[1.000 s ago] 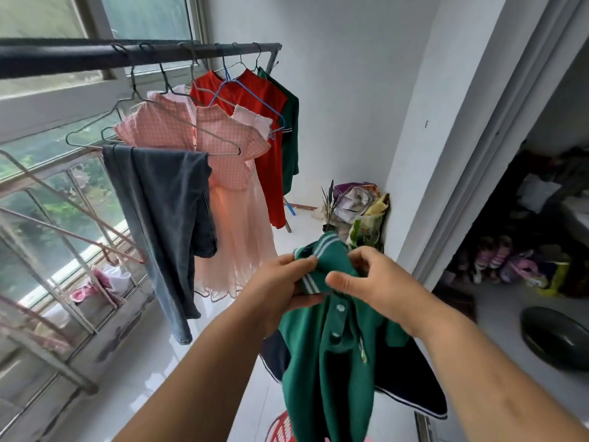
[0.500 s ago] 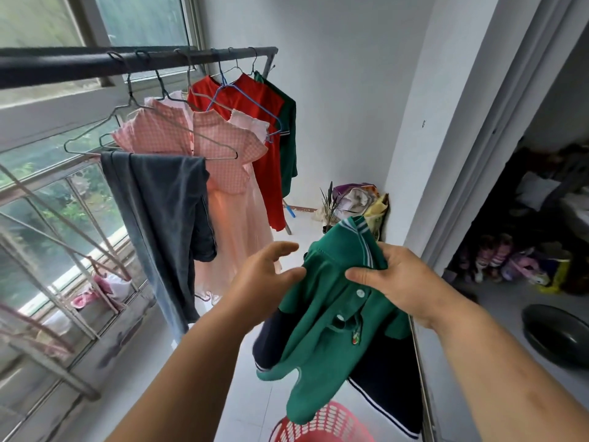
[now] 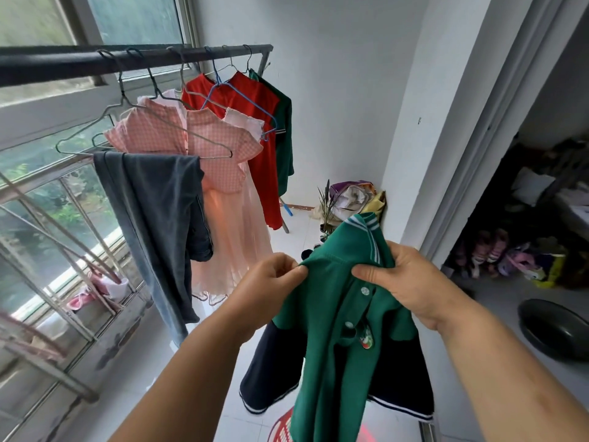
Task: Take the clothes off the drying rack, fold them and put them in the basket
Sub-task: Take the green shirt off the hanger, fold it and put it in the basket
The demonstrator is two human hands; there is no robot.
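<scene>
Above open floor, left hand and right hand grip the green shirt.

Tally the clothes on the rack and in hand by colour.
Green: 2 (held shirt, hung top)
Red: 1 (red dress)
Pink: 2 (checked dress, pale dress)
Grey: 1 (trousers)
Total: 6

basket: below the green shirt, mostly behind it, cut by the bottom edge
badge: on the green shirt, too small to read
rack rail: up-left of the green shirt, cut by the left edge
</scene>
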